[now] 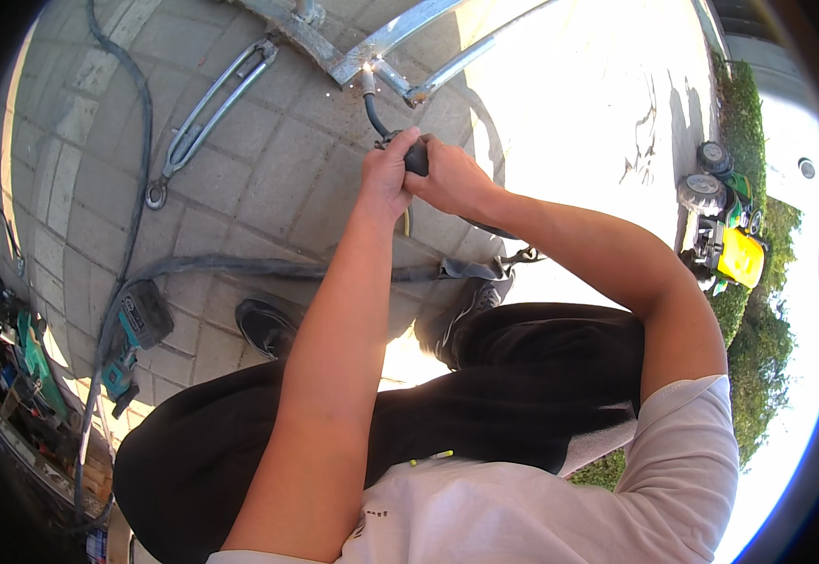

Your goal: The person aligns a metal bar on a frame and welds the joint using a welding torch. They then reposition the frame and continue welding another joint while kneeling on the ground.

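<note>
Both my hands are wrapped around the black handle of a MIG welding torch [416, 158]. My left hand [387, 173] grips it from the left side, and my right hand [455, 176] closes on it from the right. From the handle a curved neck runs up to the nozzle [369, 84], where a bright arc throws small sparks. The arc burns at a corner joint of a metal frame [346, 69] made of square tubes. Another metal tube [480, 51] of the frame reaches towards the upper right. No gloves are on my hands.
A long metal turnbuckle-like part [201, 130] with an eye end lies on the paving. A thick cable [240, 265] crosses the ground near my shoes [266, 328]. A teal cordless power tool [124, 359] lies at the left. A toy tractor [733, 243] stands by a hedge.
</note>
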Demonstrator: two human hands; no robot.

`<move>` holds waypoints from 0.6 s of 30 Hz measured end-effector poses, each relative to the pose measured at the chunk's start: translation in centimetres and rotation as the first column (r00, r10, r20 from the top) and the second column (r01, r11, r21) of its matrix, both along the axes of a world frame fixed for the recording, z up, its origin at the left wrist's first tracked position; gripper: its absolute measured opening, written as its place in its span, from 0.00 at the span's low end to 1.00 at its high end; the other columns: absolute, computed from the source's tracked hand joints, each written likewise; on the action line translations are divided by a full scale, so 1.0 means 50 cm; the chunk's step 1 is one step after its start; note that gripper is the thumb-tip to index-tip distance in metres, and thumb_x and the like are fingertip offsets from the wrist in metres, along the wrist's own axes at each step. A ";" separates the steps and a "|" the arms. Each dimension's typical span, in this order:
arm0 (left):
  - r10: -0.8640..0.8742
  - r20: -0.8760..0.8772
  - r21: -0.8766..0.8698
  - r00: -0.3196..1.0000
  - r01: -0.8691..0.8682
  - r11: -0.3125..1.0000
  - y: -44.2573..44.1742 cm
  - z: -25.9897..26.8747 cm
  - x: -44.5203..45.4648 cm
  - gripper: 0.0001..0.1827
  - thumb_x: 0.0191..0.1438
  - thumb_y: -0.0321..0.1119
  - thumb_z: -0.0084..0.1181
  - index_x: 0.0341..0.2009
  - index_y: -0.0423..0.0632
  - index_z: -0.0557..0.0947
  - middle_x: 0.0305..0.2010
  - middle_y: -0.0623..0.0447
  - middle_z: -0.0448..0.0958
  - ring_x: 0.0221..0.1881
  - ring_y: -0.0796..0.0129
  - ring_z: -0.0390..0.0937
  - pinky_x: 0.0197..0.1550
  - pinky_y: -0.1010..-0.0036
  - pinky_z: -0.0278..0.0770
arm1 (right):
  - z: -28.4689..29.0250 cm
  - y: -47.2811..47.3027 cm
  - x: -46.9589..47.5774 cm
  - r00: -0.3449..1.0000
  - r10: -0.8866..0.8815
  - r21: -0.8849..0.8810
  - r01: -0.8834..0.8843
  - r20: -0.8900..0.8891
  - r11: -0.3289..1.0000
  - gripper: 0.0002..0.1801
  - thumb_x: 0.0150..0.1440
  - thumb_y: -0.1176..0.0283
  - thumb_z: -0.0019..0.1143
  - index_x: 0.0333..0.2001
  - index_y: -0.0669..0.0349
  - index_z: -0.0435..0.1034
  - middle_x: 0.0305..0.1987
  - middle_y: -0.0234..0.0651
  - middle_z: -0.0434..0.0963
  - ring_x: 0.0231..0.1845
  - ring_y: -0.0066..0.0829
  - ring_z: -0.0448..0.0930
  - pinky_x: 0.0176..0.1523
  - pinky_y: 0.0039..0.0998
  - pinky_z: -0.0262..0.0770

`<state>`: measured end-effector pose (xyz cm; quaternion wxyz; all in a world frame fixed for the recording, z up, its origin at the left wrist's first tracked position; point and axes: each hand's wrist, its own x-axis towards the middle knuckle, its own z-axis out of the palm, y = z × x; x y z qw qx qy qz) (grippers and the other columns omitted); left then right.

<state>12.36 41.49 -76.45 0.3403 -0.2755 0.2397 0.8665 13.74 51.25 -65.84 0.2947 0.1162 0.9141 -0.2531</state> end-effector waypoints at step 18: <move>0.002 0.015 0.037 1.000 -0.003 0.999 0.000 -0.020 0.015 0.10 0.58 0.37 0.66 0.36 0.44 0.82 0.36 0.51 0.83 0.35 0.66 0.82 0.39 0.68 0.82 | -0.005 0.001 0.002 0.999 0.033 0.002 -0.033 0.022 0.999 0.32 0.50 0.57 0.61 0.45 0.80 0.67 0.38 0.64 0.80 0.42 0.60 0.83 0.46 0.47 0.80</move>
